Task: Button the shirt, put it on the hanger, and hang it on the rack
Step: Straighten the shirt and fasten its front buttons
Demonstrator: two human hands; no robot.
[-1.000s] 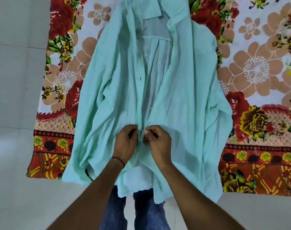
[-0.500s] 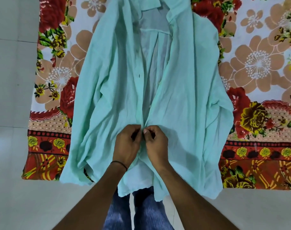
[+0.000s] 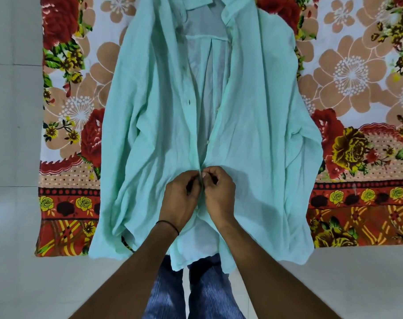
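Observation:
A mint-green shirt (image 3: 260,125) lies front up on a flowered sheet, collar at the top, hem hanging over the near edge. Above my hands its front gapes open and shows the inside of the back. My left hand (image 3: 181,199) pinches the left front edge low on the shirt. My right hand (image 3: 218,192) pinches the right front edge against it, fingertips of both hands meeting at the placket. The button between them is hidden by my fingers. No hanger or rack is in view.
The flowered sheet (image 3: 357,93) in red, tan and white covers the raised surface under the shirt. Pale floor tiles (image 3: 14,157) lie to the left and along the bottom. My legs in blue jeans (image 3: 202,293) stand below the hem.
Both hands stay pinched together at the same low spot on the placket, with only small finger movements. The camera has shifted slightly, so the shirt sits a little further left and up.

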